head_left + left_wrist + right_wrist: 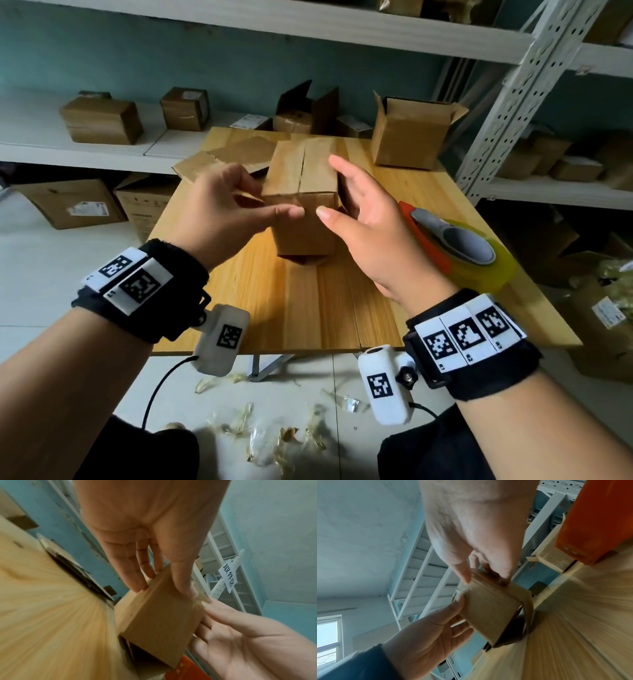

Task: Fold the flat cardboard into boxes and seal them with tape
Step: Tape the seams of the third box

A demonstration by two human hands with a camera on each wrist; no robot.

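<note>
The head view looks forward and steeply down at the wooden surface (301, 301) from above. Each wrist view sits low and close, looking along its palm and upward toward wall and shelving. All three share the upright cardboard box (301, 192) (161, 620) (489, 614) between both hands.

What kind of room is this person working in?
Probably a parcel storeroom or packing room: metal shelving holding labelled cartons, and a wooden table with a tape dispenser.
</note>
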